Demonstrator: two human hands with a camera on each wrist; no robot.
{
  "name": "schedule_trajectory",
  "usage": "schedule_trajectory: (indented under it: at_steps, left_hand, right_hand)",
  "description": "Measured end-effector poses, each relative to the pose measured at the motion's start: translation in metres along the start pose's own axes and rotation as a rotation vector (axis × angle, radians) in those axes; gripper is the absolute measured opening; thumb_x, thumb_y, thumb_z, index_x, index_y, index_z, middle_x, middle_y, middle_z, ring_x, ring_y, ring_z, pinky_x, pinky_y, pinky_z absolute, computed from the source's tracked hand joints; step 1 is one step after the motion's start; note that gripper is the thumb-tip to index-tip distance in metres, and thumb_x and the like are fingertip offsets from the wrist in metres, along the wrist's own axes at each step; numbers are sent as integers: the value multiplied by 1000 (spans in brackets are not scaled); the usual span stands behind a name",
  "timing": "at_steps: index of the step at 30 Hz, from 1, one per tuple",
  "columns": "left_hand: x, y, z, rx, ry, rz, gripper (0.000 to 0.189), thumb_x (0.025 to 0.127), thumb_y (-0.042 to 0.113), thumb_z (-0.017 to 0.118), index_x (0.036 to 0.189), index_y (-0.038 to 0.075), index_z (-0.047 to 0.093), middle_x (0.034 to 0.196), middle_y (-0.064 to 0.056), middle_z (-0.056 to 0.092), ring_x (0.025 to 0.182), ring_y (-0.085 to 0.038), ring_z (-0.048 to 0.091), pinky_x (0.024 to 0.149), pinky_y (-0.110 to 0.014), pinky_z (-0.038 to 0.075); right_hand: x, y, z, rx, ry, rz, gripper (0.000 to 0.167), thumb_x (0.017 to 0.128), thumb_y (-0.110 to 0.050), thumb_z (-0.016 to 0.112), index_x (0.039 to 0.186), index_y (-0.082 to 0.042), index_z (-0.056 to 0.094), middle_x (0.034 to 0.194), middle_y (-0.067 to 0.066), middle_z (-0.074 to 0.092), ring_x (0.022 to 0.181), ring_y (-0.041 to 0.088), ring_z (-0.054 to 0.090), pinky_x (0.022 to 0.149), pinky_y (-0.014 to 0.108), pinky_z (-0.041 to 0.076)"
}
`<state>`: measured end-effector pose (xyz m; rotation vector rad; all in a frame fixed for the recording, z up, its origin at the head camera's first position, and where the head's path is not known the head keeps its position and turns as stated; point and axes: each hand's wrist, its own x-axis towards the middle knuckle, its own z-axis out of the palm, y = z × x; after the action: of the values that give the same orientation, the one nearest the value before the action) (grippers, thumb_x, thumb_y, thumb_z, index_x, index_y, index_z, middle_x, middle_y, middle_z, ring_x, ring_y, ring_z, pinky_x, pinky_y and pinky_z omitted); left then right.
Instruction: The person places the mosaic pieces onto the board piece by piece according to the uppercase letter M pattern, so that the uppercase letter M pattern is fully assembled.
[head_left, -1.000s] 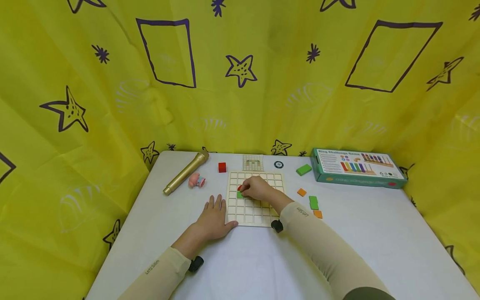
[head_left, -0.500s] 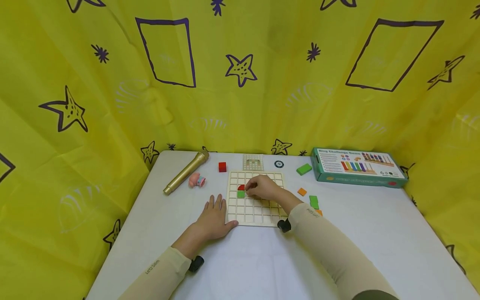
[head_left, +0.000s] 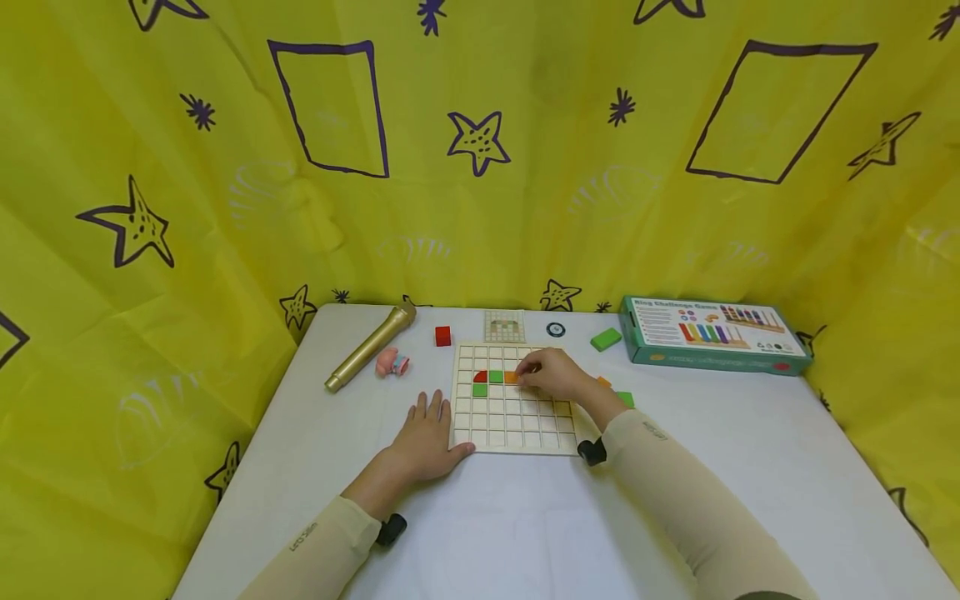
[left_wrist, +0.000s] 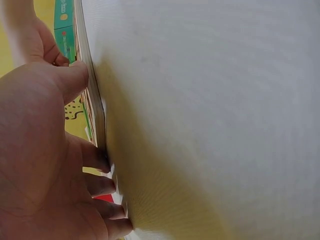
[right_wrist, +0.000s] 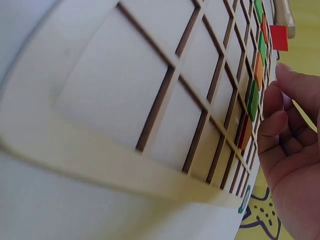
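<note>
A pale gridded board [head_left: 513,442] lies mid-table. In one row sit a red rounded tile [head_left: 481,377], a green tile [head_left: 496,377] and an orange tile [head_left: 511,377], with another green tile [head_left: 480,390] below the red one. My right hand [head_left: 555,374] bends its fingers over this row, fingertips at the orange tile. The right wrist view shows a further green tile [right_wrist: 253,100] and orange tile [right_wrist: 245,132] in the row, hidden by the hand in the head view. I cannot tell whether it pinches one. My left hand [head_left: 422,442] lies spread, its thumb at the board's near-left corner.
Behind the board lie a small pattern card [head_left: 504,326], a red block [head_left: 443,336] and a dark ring-marked disc [head_left: 556,330]. Left are a gold microphone [head_left: 371,346] and a pink toy figure [head_left: 391,362]. Right are a green block [head_left: 606,338], loose tiles [head_left: 625,400] and a game box [head_left: 716,336].
My right hand has slid rightward along the row from the red tile, uncovering the green and orange tiles beside it. The left hand has stayed at the board's corner.
</note>
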<state>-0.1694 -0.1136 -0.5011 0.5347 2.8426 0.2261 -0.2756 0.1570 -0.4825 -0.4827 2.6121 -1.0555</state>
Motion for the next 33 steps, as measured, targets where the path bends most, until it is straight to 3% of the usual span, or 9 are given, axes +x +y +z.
schedule_trajectory:
  at_steps: [18, 33]
  left_hand:
    - [1, -1, 1, -6, 7, 1, 94, 99, 62, 47, 153, -11, 27, 161, -29, 19, 149, -49, 12, 119, -56, 19]
    - [1, -1, 2, -15, 4, -2, 94, 98, 63, 47, 153, -11, 27, 162, -28, 19, 149, -49, 12, 118, -56, 19]
  right_hand:
    - [-27, 31, -26, 41, 53, 132, 13, 94, -18, 73, 103, -9, 75, 97, 4, 67, 90, 23, 55, 78, 33, 48]
    - [-45, 56, -40, 13, 79, 156, 17, 94, -21, 73, 106, -8, 75, 99, 5, 67, 93, 25, 55, 83, 37, 48]
